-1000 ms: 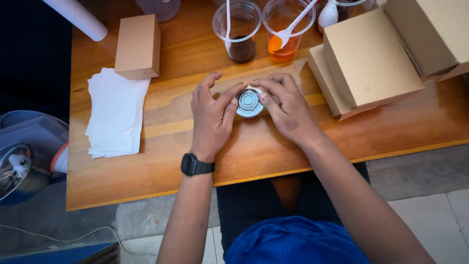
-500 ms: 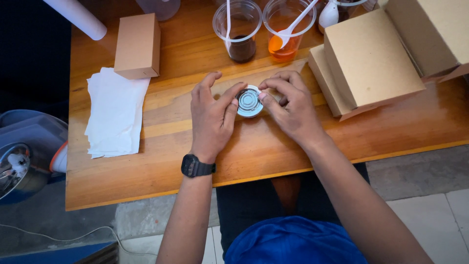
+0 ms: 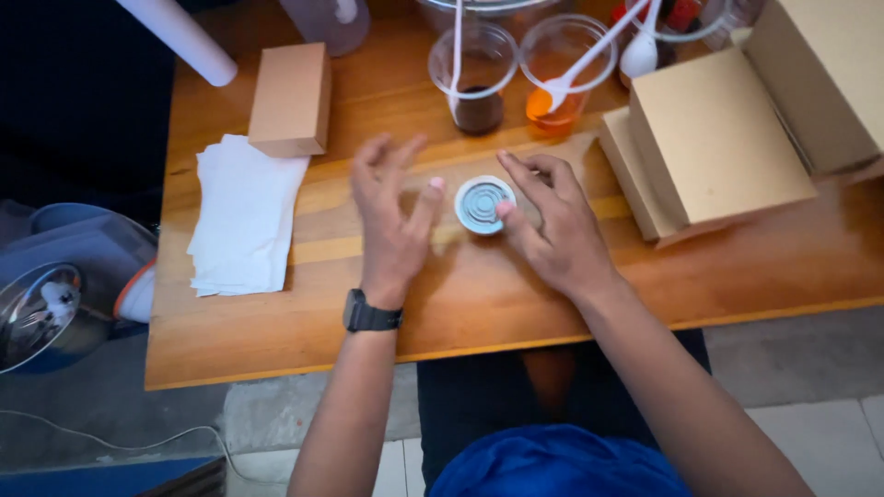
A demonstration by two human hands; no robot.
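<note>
We've got a small round white lidded cup (image 3: 484, 204) sitting on the wooden table (image 3: 516, 294), right between our two hands. Our right hand (image 3: 552, 225) is the one on it: the thumb presses down on the lid's right edge and the other fingers curl around the far side of the cup, so it's pinched lightly from that side. Our left hand (image 3: 391, 216) is open, fingers spread and a bit raised, thumb tip just beside the cup's left rim; can't tell if it actually touches. There's a black watch (image 3: 371, 317) on that wrist.

Just beyond our fingertips stand two clear plastic cups, one with dark sauce (image 3: 478, 109) and one with orange sauce (image 3: 552, 106), each with a white plastic spoon in it. Out past the left hand's fingers lies a small brown cardboard box (image 3: 292, 98), and to the left of that hand a stack of white paper napkins (image 3: 244, 216). To the right of our right hand's fingers sits a pile of flat brown cardboard boxes (image 3: 714, 143), close but not touching the hand.
</note>
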